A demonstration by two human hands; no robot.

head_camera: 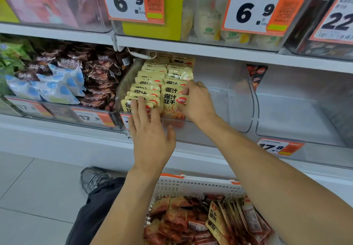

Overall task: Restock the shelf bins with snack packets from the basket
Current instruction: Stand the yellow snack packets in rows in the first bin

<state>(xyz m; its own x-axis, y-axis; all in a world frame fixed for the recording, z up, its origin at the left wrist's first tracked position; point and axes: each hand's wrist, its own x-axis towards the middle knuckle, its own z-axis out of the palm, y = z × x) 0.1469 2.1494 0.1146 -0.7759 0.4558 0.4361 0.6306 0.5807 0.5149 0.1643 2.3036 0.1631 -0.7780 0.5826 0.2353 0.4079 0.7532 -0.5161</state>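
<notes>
Head view: both hands work at a clear plastic shelf bin (126, 84) on the middle shelf, filled with two rows of upright yellow snack packets (150, 81). Left hand (150, 130) lies flat with fingers straight, fingertips pressing the tops of the front packets in the left row; it grips nothing. Right hand (198, 101) has fingers curled round the front yellow packet (170, 103) of the right row, thumb low on the packet's face, holding it upright at the front of the bin. Right of this bin, a clear bin (298, 118) with only one dark red packet (256, 74) at its back. Left of it, a bin of brown packets (99, 76) and blue-white packets (57, 84). White basket (191, 185) sits low in frame between the forearms, holding loose red-orange and yellow snack packets (191, 220). Orange price tags (280, 146) sit on bin fronts. Grey shoe (93, 178) on tiled floor at left
</notes>
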